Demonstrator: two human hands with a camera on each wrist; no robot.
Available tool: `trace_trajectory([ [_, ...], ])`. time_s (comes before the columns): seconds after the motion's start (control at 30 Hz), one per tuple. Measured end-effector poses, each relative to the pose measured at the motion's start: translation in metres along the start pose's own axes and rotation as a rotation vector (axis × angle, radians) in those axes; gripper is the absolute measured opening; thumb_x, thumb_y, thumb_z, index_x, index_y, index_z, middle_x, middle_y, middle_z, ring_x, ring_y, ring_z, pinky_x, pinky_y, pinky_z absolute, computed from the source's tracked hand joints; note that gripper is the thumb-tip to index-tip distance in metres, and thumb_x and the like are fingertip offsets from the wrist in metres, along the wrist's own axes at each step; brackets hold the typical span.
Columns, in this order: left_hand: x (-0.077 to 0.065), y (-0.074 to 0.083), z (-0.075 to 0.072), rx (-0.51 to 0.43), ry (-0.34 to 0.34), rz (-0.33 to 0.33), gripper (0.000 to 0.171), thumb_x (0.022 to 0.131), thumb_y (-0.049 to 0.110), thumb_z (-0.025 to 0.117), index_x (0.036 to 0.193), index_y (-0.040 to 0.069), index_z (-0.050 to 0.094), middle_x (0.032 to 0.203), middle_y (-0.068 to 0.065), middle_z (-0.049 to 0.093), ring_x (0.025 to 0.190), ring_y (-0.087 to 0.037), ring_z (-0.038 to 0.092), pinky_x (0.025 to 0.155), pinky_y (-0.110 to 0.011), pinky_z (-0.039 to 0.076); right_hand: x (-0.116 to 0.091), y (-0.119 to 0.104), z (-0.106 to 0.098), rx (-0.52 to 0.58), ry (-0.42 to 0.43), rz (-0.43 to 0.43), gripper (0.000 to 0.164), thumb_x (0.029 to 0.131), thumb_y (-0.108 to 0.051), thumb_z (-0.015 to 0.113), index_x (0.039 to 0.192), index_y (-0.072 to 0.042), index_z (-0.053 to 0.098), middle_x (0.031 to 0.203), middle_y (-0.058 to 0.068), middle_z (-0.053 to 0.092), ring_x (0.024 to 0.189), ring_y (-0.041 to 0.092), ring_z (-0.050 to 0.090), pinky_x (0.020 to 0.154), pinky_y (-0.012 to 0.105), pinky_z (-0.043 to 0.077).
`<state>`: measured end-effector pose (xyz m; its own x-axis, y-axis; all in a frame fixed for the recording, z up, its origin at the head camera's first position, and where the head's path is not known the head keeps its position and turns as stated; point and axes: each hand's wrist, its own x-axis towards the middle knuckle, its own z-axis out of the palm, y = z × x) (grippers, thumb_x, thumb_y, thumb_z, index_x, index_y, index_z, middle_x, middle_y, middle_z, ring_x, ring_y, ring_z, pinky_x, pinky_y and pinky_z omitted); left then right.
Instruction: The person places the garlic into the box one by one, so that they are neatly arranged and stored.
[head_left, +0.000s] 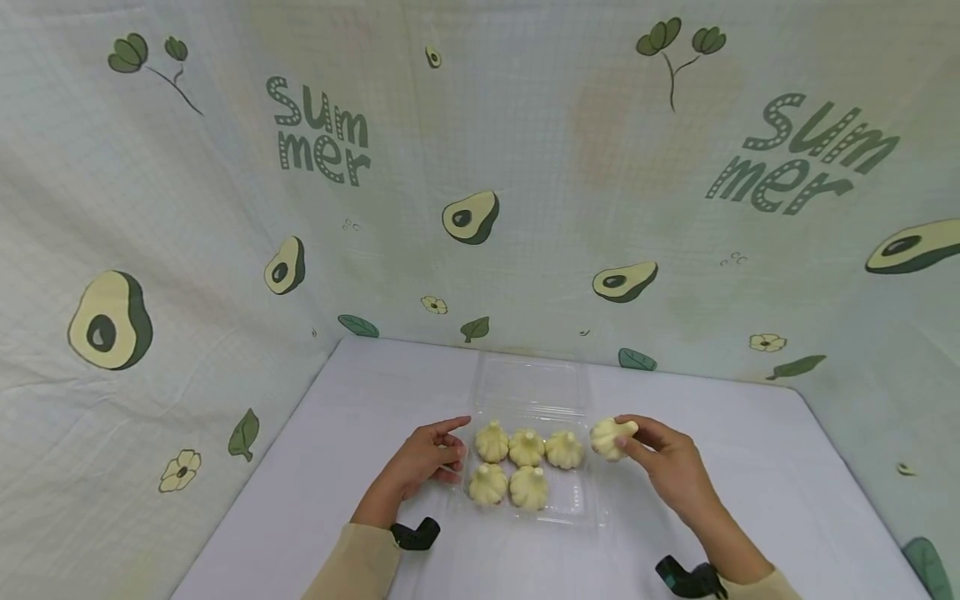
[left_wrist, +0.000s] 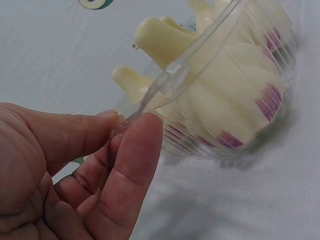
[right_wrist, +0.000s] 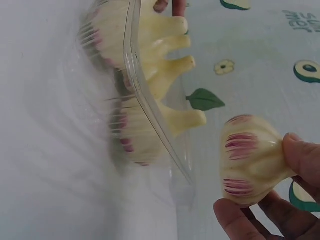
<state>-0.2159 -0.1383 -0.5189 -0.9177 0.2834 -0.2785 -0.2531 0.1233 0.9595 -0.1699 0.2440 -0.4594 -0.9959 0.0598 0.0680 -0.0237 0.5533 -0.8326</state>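
Observation:
My right hand (head_left: 673,471) holds a garlic bulb (head_left: 607,439) between thumb and fingers, just past the right side of a clear plastic box (head_left: 564,502). The right wrist view shows that bulb (right_wrist: 252,157) with purple streaks, raised beside the rim. Several more pale garlic bulbs (head_left: 527,448) sit in the box, three in the far row and two in the near row, stems up. My left hand (head_left: 422,460) is at the box's left side. Up close in the left wrist view, its thumb and fingers pinch the clear rim (left_wrist: 175,75).
The box's transparent lid (head_left: 531,385) lies folded back behind it. A white cloth covers the table (head_left: 405,379). Behind the table hangs a curtain (head_left: 540,150) printed with avocados and leaves. The box's bare near-right corner has no bulb.

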Motion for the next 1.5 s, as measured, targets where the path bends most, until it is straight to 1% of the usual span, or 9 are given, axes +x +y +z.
trace_trajectory([
  [0.07, 0.000, 0.000, 0.000, 0.002, -0.001, 0.002, 0.061, 0.100, 0.000, 0.067, 0.158, 0.011, 0.051, 0.104, -0.009, 0.060, 0.077, -0.017, 0.066, 0.067, -0.032, 0.065, -0.001, 0.000, 0.003, 0.004, -0.004, -0.002, 0.034, 0.099, -0.023, 0.076, 0.130, -0.009, 0.075, 0.132, 0.018, 0.072, 0.129, 0.041, 0.064, 0.102, 0.052, 0.056],
  [0.3, 0.000, 0.000, 0.000, -0.002, -0.001, 0.000, 0.061, 0.101, 0.000, 0.067, 0.158, 0.011, 0.050, 0.104, -0.009, 0.061, 0.078, -0.016, 0.066, 0.066, -0.031, 0.064, -0.003, 0.000, 0.016, 0.034, -0.059, -0.010, 0.028, 0.094, -0.015, 0.082, 0.121, -0.011, 0.078, 0.128, 0.014, 0.074, 0.121, 0.032, 0.069, 0.090, 0.028, 0.061],
  [0.43, 0.002, -0.002, 0.000, -0.003, -0.002, 0.002, 0.060, 0.101, 0.001, 0.068, 0.158, 0.012, 0.051, 0.103, -0.009, 0.061, 0.078, -0.016, 0.066, 0.066, -0.031, 0.064, -0.004, 0.000, 0.020, 0.092, -0.110, -0.031, 0.028, 0.092, -0.011, 0.082, 0.120, -0.009, 0.079, 0.129, 0.015, 0.074, 0.116, 0.027, 0.071, 0.087, 0.025, 0.061],
  [0.57, 0.001, -0.004, 0.000, -0.002, -0.004, -0.002, 0.060, 0.100, 0.000, 0.068, 0.158, 0.012, 0.051, 0.103, -0.009, 0.061, 0.078, -0.017, 0.066, 0.067, -0.032, 0.064, -0.007, 0.000, 0.024, 0.067, -0.178, -0.063, 0.026, 0.092, -0.015, 0.082, 0.118, -0.012, 0.079, 0.130, 0.014, 0.073, 0.117, 0.032, 0.072, 0.090, 0.035, 0.063],
  [0.7, 0.001, -0.004, -0.001, -0.008, -0.004, -0.004, 0.061, 0.100, 0.000, 0.067, 0.158, 0.012, 0.051, 0.104, -0.009, 0.061, 0.078, -0.017, 0.066, 0.066, -0.031, 0.064, -0.009, -0.001, 0.028, -0.023, -0.195, -0.103, 0.023, 0.091, -0.020, 0.083, 0.114, -0.019, 0.080, 0.129, 0.009, 0.075, 0.124, 0.039, 0.067, 0.100, 0.056, 0.058],
  [0.77, 0.002, -0.004, -0.001, -0.012, -0.004, -0.002, 0.061, 0.100, 0.000, 0.067, 0.158, 0.012, 0.051, 0.104, -0.009, 0.061, 0.078, -0.016, 0.066, 0.066, -0.031, 0.064, -0.010, -0.002, 0.030, -0.038, -0.197, -0.107, 0.023, 0.091, -0.021, 0.084, 0.114, -0.019, 0.081, 0.128, 0.008, 0.075, 0.125, 0.040, 0.066, 0.102, 0.061, 0.055],
  [1.03, 0.002, -0.004, 0.000, -0.008, -0.005, 0.005, 0.061, 0.100, 0.000, 0.067, 0.158, 0.012, 0.051, 0.104, -0.009, 0.061, 0.077, -0.016, 0.066, 0.066, -0.031, 0.064, -0.009, 0.002, 0.037, -0.087, -0.184, -0.090, 0.021, 0.090, -0.022, 0.084, 0.111, -0.023, 0.082, 0.125, 0.005, 0.077, 0.126, 0.037, 0.066, 0.105, 0.062, 0.053],
  [1.33, 0.002, -0.003, 0.000, -0.014, 0.001, 0.000, 0.061, 0.100, 0.000, 0.068, 0.158, 0.013, 0.051, 0.104, -0.009, 0.061, 0.077, -0.016, 0.066, 0.066, -0.031, 0.064, -0.011, 0.008, 0.046, -0.159, -0.196, -0.194, 0.020, 0.088, -0.022, 0.085, 0.108, -0.026, 0.081, 0.123, 0.006, 0.077, 0.123, 0.037, 0.069, 0.103, 0.058, 0.056],
  [1.5, 0.002, -0.003, 0.000, -0.017, 0.001, -0.003, 0.061, 0.100, -0.001, 0.068, 0.157, 0.012, 0.052, 0.104, -0.009, 0.061, 0.077, -0.016, 0.066, 0.066, -0.031, 0.064, -0.011, 0.008, 0.050, -0.181, -0.201, -0.199, 0.021, 0.087, -0.019, 0.086, 0.106, -0.028, 0.081, 0.121, 0.003, 0.077, 0.121, 0.034, 0.070, 0.102, 0.056, 0.056],
])
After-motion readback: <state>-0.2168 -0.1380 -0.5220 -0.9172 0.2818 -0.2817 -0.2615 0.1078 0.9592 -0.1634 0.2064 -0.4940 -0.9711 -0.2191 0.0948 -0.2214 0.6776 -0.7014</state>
